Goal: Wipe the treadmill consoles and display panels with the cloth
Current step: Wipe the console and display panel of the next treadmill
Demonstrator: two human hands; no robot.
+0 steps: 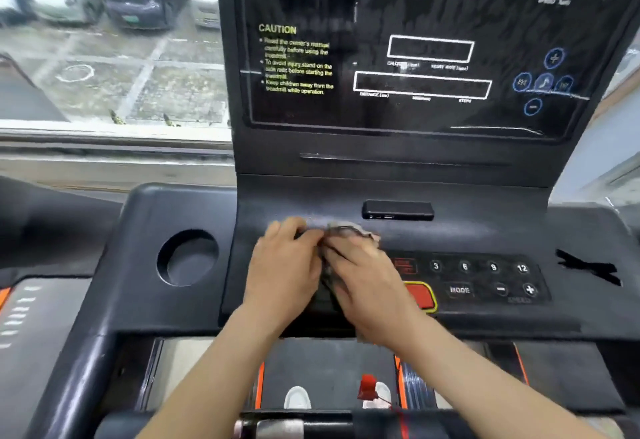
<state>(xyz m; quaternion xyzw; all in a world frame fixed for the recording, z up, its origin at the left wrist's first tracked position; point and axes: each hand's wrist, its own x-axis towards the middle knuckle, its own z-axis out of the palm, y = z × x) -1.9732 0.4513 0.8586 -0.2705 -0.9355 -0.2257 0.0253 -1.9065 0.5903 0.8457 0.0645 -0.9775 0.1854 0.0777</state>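
Head view: the console spreads below the display, with the keypad along its front edge, right of middle. Left hand curls its fingers onto the cloth, bunched mid-console; right hand presses it, fingers fairly straight. Best, I judge, to spread the cloth wider and sweep steadily toward the keypad, pressing lightly there.

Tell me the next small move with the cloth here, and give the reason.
Probably slide the crumpled grey-brown cloth rightward across the black button panel. The left hand grips it and the right hand presses it just left of that panel, most of which lies uncovered.
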